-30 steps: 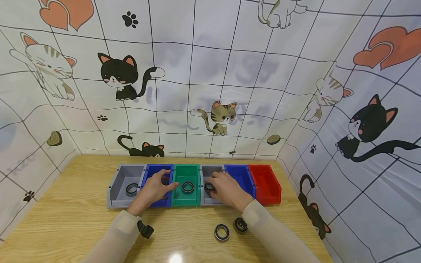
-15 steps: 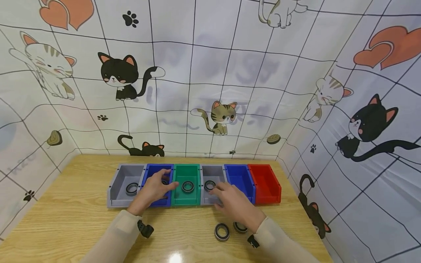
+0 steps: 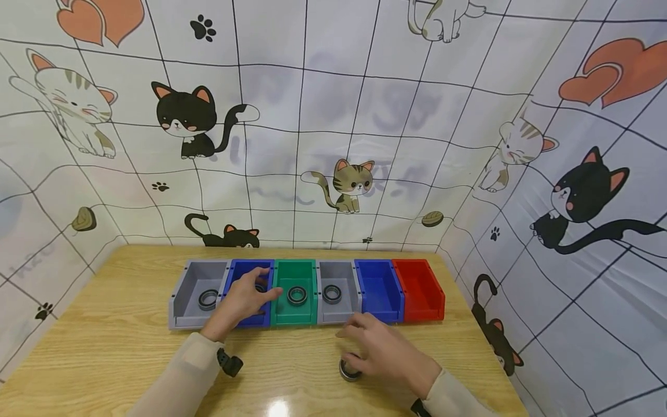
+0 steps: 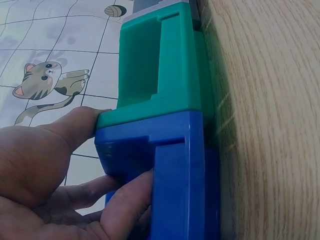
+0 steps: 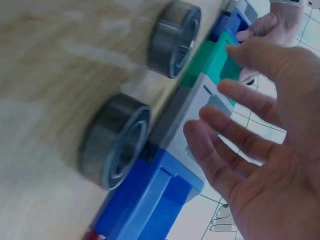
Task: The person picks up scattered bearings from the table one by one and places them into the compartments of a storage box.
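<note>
My left hand (image 3: 244, 298) is in the second bin from the left, a blue bin (image 4: 175, 165), thumb on its wall beside the green bin and fingers inside. A bearing (image 3: 260, 288) in that bin is mostly covered by the hand. Over the table in front of the bins, my right hand (image 3: 388, 350) has its fingers spread and apart from anything. Two bearings, a nearer one (image 5: 102, 142) and a farther one (image 5: 167, 37), stand out on the tabletop in the right wrist view. The head view shows only one table bearing (image 3: 345, 372), partly hidden by the right hand.
The row also has a left grey bin (image 3: 184, 321), a green bin (image 3: 294, 319) and a second grey bin (image 3: 339, 318), each with one bearing. A blue bin (image 3: 379, 284) and a red bin (image 3: 419, 289) end the row. A cat-print sheet (image 3: 281, 145) hangs behind.
The right hand has let go of a bearing in the second grey bin, then drawn back toward the right front, over the table bearings. The left hand stays put.
</note>
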{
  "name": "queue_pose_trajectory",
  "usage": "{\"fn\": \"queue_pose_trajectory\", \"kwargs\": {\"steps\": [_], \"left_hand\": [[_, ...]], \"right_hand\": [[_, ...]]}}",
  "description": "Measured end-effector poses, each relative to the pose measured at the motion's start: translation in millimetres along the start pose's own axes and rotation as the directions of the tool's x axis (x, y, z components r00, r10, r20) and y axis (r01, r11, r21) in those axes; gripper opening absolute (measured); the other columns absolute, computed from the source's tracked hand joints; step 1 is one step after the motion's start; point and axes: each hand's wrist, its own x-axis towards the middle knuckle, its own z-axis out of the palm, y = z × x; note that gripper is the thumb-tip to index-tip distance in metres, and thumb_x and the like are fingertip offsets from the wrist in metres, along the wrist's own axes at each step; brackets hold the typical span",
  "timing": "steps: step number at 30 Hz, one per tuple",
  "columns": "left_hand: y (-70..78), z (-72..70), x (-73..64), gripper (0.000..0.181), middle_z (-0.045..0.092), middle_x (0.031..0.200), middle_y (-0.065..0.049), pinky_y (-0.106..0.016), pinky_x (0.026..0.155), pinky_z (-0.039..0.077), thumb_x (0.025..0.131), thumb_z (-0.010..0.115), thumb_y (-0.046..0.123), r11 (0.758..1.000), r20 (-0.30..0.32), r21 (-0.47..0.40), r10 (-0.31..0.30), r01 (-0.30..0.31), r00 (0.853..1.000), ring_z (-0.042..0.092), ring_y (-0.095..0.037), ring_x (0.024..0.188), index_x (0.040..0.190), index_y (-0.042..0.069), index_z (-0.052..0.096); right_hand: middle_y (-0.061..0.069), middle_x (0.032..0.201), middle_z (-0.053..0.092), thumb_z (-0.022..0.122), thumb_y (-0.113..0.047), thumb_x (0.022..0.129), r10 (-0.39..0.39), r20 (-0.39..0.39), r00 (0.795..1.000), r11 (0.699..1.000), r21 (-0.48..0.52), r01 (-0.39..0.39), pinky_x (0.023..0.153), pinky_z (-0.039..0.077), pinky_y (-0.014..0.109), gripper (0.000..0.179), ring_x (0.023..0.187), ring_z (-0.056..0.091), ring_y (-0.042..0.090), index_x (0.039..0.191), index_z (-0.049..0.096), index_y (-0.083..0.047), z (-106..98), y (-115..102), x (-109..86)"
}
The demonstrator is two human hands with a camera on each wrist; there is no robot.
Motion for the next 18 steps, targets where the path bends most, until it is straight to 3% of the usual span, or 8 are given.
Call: {"fn": "queue_pose_trajectory", "kwargs": {"steps": [7,18], "left_hand": [[-2.3,-1.0,0.0,0.079,0.062,0.162,-0.033,-0.045,0.086,0.075,0.111,0.082,0.03,1.0,0.005,-0.015,0.011,-0.011,1.0,0.084,-0.032,0.11,0.175,0.002,0.046],[-5.4,-0.3,0.8,0.079,0.063,0.161,-0.032,-0.044,0.086,0.074,0.111,0.082,0.033,1.0,0.006,-0.002,0.015,-0.015,1.0,0.085,-0.028,0.104,0.176,0.004,0.045]], "right_hand": [[-0.007,0.143,0.073,0.086,-0.047,0.107,-0.001,0.136,0.991,0.999,0.054,-0.006,0.112,0.068,0.039,0.041,0.128,0.069,0.012,0.146,0.08,-0.035,6,1,-16.5],[-0.011,0.154,0.068,0.085,-0.044,0.108,-0.009,0.256,0.967,0.988,0.154,-0.032,0.113,0.067,0.034,0.049,0.136,0.067,0.008,0.155,0.071,-0.045,14,6,-25.6]]}}
